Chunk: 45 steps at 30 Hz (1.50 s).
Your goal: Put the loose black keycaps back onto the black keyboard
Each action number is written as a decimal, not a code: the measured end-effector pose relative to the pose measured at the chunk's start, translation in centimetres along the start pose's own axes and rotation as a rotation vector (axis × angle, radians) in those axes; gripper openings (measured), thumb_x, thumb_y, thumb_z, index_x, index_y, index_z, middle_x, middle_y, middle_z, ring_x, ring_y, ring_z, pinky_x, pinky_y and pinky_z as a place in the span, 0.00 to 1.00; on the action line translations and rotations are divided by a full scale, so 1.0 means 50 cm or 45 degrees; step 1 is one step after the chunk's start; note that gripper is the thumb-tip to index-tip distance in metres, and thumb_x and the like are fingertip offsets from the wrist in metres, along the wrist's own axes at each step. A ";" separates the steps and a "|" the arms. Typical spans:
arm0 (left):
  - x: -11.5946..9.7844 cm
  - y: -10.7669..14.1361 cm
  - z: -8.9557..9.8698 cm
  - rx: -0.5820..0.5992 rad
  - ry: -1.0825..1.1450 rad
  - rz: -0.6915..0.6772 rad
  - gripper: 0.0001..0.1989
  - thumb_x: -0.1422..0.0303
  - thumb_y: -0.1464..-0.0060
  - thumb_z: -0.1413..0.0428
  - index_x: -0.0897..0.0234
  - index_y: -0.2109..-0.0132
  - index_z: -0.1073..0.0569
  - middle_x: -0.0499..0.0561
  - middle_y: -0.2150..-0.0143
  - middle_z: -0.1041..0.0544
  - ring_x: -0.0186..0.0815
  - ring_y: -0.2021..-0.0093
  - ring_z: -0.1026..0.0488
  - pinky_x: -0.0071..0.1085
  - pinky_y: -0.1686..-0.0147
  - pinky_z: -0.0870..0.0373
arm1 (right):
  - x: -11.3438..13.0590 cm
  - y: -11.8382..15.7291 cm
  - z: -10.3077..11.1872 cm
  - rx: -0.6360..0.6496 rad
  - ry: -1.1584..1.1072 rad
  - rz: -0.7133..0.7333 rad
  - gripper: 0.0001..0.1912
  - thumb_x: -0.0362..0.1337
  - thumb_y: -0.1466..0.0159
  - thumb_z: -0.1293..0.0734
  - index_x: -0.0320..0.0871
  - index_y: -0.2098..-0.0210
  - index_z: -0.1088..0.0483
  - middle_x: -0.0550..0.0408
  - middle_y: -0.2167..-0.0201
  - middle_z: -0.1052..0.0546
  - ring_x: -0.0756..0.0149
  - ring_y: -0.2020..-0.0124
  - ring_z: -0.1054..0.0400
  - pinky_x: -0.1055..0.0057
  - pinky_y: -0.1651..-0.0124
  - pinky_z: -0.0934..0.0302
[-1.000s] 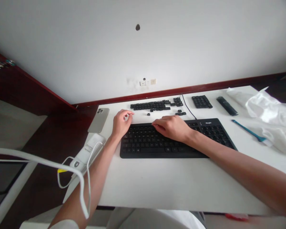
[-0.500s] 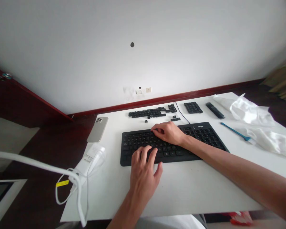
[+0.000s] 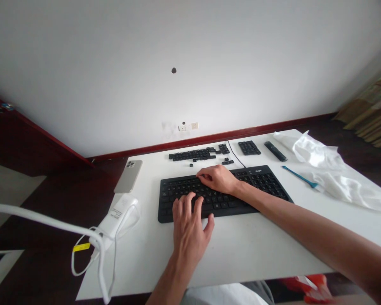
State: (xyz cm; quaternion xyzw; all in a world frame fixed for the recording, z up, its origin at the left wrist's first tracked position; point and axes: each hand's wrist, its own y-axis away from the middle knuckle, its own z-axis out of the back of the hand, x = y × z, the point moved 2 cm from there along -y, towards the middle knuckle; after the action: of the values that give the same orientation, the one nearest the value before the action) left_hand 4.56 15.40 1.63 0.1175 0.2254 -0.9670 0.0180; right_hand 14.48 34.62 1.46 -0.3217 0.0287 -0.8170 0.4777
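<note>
A black keyboard [image 3: 168,197] lies on the white table, its cable leading off toward the back edge. My left hand [image 3: 190,224] rests palm down over its lower left part, fingers spread and touching the keys. Across the upper middle reaches my right hand [image 3: 218,178], thumb and fingers bent together at the top row. Whatever the right fingertips hold, if anything, is hidden or too small to name. Behind the keyboard sit loose black keycaps [image 3: 193,155] in rows, with a separate block of keycaps [image 3: 249,148] to the right. A single keycap [image 3: 191,165] lies nearer.
On the left are a phone [image 3: 128,176] and a white power strip [image 3: 117,216] with a thick cord. At the right lie a black slender object [image 3: 275,151], a blue brush [image 3: 300,176] and crumpled white plastic [image 3: 320,152]. A wall stands behind the table [image 3: 241,250].
The view has shifted slightly, so the table and keyboard appear a little further left. Both hands keep nearly the same place on the keyboard.
</note>
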 end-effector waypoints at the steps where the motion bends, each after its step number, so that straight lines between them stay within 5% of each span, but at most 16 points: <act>1: 0.000 0.000 0.000 -0.002 0.000 -0.001 0.20 0.66 0.39 0.41 0.64 0.42 0.28 0.61 0.40 0.28 0.51 0.42 0.31 0.58 0.37 0.35 | 0.001 -0.002 0.005 -0.045 -0.004 0.037 0.10 0.33 0.32 0.33 0.44 0.56 0.20 0.56 0.72 0.21 0.67 0.72 0.29 0.71 0.65 0.40; 6: 0.004 0.001 -0.003 -0.019 0.026 0.003 0.23 0.66 0.40 0.41 0.65 0.39 0.29 0.60 0.41 0.27 0.50 0.42 0.30 0.58 0.36 0.37 | -0.013 -0.031 0.014 -0.263 0.005 0.127 0.11 0.35 0.29 0.36 0.43 0.53 0.21 0.50 0.60 0.19 0.62 0.61 0.26 0.67 0.55 0.34; 11: 0.010 0.004 -0.004 -0.026 0.091 0.038 0.23 0.66 0.43 0.39 0.64 0.40 0.28 0.59 0.41 0.27 0.52 0.39 0.32 0.58 0.35 0.38 | -0.035 -0.067 -0.019 -0.086 -0.054 0.075 0.11 0.33 0.30 0.34 0.45 0.51 0.22 0.50 0.50 0.21 0.67 0.66 0.26 0.68 0.57 0.32; 18: 0.017 -0.001 -0.002 -0.025 0.104 0.065 0.22 0.66 0.44 0.38 0.61 0.42 0.26 0.58 0.43 0.26 0.51 0.42 0.31 0.58 0.37 0.37 | -0.015 -0.098 -0.044 -0.005 0.130 -0.018 0.11 0.32 0.31 0.33 0.42 0.51 0.21 0.47 0.49 0.20 0.65 0.65 0.26 0.68 0.56 0.34; 22: 0.023 0.001 0.000 -0.030 0.140 0.053 0.23 0.67 0.44 0.39 0.60 0.41 0.26 0.58 0.42 0.26 0.51 0.41 0.31 0.57 0.37 0.37 | -0.019 -0.108 -0.050 0.031 0.070 -0.061 0.10 0.29 0.33 0.33 0.42 0.56 0.19 0.48 0.57 0.19 0.64 0.65 0.26 0.68 0.56 0.35; 26: 0.028 0.006 0.001 -0.013 0.182 0.037 0.25 0.68 0.44 0.39 0.60 0.39 0.28 0.57 0.41 0.27 0.51 0.40 0.32 0.57 0.35 0.39 | -0.024 -0.096 -0.033 -0.007 -0.294 -0.110 0.07 0.31 0.36 0.30 0.43 0.60 0.19 0.50 0.61 0.19 0.64 0.64 0.27 0.66 0.54 0.35; 30: 0.030 0.007 0.001 0.003 0.201 0.048 0.25 0.69 0.44 0.39 0.60 0.39 0.28 0.56 0.40 0.27 0.50 0.39 0.33 0.56 0.34 0.40 | -0.011 -0.047 0.006 -0.049 -1.365 -0.522 0.10 0.40 0.38 0.24 0.44 0.58 0.20 0.55 0.64 0.20 0.69 0.64 0.27 0.70 0.55 0.32; 34: 0.028 0.004 0.001 0.006 0.192 0.062 0.23 0.70 0.43 0.40 0.60 0.40 0.27 0.57 0.41 0.27 0.50 0.39 0.32 0.56 0.35 0.39 | 0.024 0.014 0.044 0.090 -2.154 -0.711 0.12 0.35 0.40 0.22 0.42 0.58 0.22 0.57 0.64 0.23 0.76 0.66 0.28 0.79 0.59 0.32; 45: 0.028 0.003 0.001 0.007 0.178 0.025 0.23 0.70 0.40 0.42 0.60 0.39 0.28 0.59 0.41 0.27 0.51 0.38 0.33 0.56 0.35 0.38 | 0.027 0.064 0.045 0.117 -2.212 -0.845 0.15 0.33 0.46 0.19 0.42 0.62 0.23 0.56 0.62 0.21 0.73 0.66 0.27 0.77 0.62 0.29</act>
State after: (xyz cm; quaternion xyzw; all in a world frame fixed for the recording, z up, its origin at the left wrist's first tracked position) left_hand 3.21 15.25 1.30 0.1872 0.2222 -0.9568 0.0111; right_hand 17.69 32.40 2.79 -0.7929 -0.4648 -0.3846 0.0857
